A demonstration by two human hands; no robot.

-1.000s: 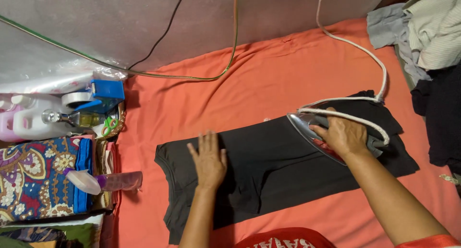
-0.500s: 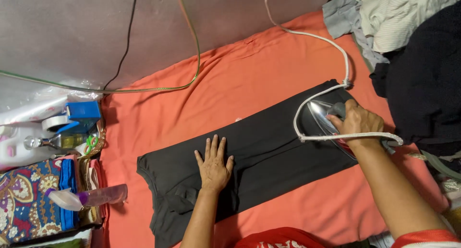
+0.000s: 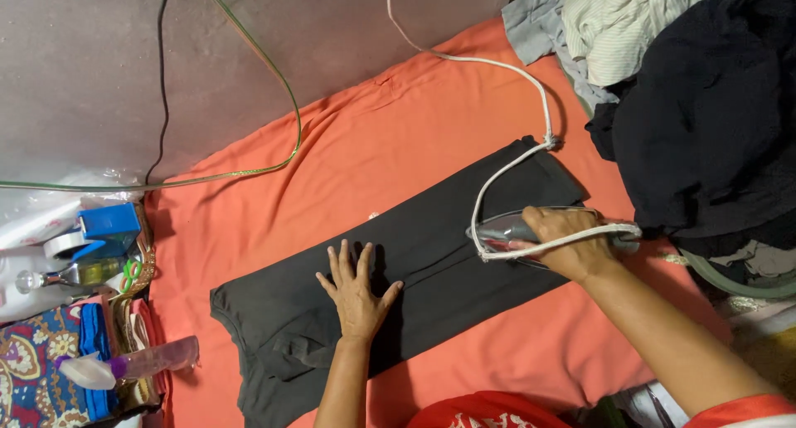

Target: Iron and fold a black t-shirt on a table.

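Pressing this folded dark grey garment (image 3: 431, 262) well, as I judge it, means I keep my left hand (image 3: 356, 291) flat just ahead of the iron so the cloth stays taut, and slide the silver-soled iron (image 3: 518, 233) in slow, even strokes, with its white cord (image 3: 506, 167) kept off the fabric. My left fingers (image 3: 344, 258) are spread apart, palm down on the middle of the garment. My right hand (image 3: 572, 241) is closed around the iron's handle, fingers wrapped tight with the cord looped across them. The garment lies lengthwise across the orange sheet (image 3: 365, 154), a long, doubled strip of thin knit, matte and mostly smooth, with soft creases near its lower left end. A heap of dark and striped clothes (image 3: 688, 96) sits just beside its right end.
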